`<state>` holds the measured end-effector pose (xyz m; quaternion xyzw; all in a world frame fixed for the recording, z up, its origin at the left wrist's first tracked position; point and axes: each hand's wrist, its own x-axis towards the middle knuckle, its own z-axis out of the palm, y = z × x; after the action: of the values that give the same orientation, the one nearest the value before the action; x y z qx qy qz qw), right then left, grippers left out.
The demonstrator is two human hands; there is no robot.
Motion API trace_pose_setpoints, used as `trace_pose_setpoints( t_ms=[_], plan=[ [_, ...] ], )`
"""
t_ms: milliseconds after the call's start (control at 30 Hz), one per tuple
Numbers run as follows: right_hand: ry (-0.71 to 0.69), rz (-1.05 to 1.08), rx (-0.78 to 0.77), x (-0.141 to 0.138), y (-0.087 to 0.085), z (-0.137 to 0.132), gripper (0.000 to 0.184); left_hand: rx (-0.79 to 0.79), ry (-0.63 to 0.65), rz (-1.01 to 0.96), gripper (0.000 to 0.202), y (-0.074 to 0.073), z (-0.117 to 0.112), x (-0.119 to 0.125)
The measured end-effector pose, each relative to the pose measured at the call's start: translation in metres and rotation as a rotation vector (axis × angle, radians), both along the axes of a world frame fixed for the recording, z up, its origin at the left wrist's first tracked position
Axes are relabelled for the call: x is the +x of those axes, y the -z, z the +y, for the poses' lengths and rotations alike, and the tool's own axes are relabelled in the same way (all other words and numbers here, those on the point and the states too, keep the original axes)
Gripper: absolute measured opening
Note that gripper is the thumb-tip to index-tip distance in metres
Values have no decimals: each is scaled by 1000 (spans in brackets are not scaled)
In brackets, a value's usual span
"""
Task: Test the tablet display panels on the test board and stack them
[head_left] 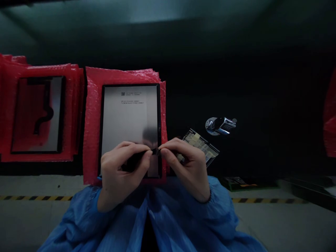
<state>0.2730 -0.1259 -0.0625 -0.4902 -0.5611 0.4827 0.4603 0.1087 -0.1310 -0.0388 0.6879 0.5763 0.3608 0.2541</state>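
While both bare hands meet just below the centre of the frame, they pinch one thin dark strip [154, 151] between them. The left hand [120, 171] has its grip closed on the strip, thumb and forefinger pressed together, and the strip's dark length runs back under its fingers. The right hand [187, 168] closes its grip on the strip's other end, fingertip to fingertip with the left. Both wrists come out of loose blue sleeves [168, 224] at the bottom of the frame.

Directly behind the hands lies a grey display panel [128, 119] with a black border and small printed text near its top edge. It rests on red bubble wrap [91, 122] on the dark desk [262, 105]. At centre left, a second panel [39, 115] sits on its own red wrap [10, 105], with a curved black cable across its face.

Right of the hands, a small taped part [202, 143] shows partly behind the right knuckles. Further right, well apart from it, a shiny metal tool [220, 126] lies on the desk. Below the desk edge, yellow-and-black striped tape [34, 198] runs along the pale floor.
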Motion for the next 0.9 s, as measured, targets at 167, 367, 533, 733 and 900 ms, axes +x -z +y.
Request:
trace_pose_setpoints(
  t_ms=[167,367,533,733,900],
  plan=[
    [-11,41,-45,1,-2,1,14,15,35,-5,7,-1,1,-1],
    [-26,66,-46,2,-1,2,14,7,12,27,7,0,1,1],
    [-17,62,-46,2,-1,2,14,28,16,63,5,0,1,1],
    [0,10,-58,1,-2,1,15,37,43,67,4,1,3,2],
    [34,1,-57,-3,0,-1,15,28,51,83,6,2,3,2]
  ],
)
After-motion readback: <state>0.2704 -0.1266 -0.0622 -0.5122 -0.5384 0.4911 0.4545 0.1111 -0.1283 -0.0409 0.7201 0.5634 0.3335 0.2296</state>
